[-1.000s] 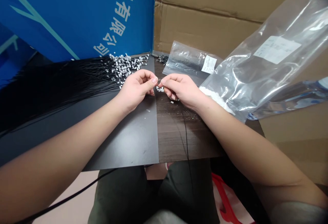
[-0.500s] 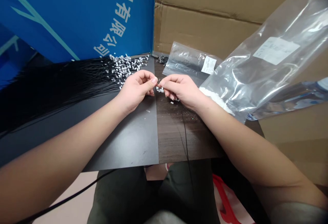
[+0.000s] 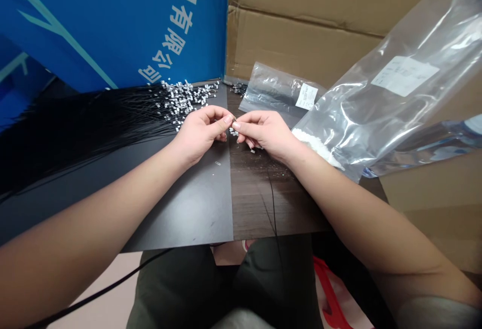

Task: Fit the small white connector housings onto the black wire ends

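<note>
Over the middle of the table, my left hand [image 3: 201, 132] and my right hand [image 3: 266, 132] meet at their fingertips. Both are closed in a pinch. A thin black wire [image 3: 273, 203] trails from beneath my right hand down past the table's front edge; its end appears to be between my right thumb and forefinger. Whatever my left thumb and forefinger pinch is too small and hidden to name. Small white connector pieces [image 3: 234, 132] lie on the table just behind and below the fingertips.
Left lies a large bundle of black wires [image 3: 86, 123] with white ends [image 3: 184, 98]. Clear plastic bags [image 3: 350, 113] lie right, white pieces [image 3: 318, 148] in the larger one. A blue panel [image 3: 124, 22] and a cardboard box [image 3: 301, 32] stand behind.
My right fingertips have moved slightly left and now touch my left fingertips, closing the small gap between them. The wire below my right hand has shifted slightly.
</note>
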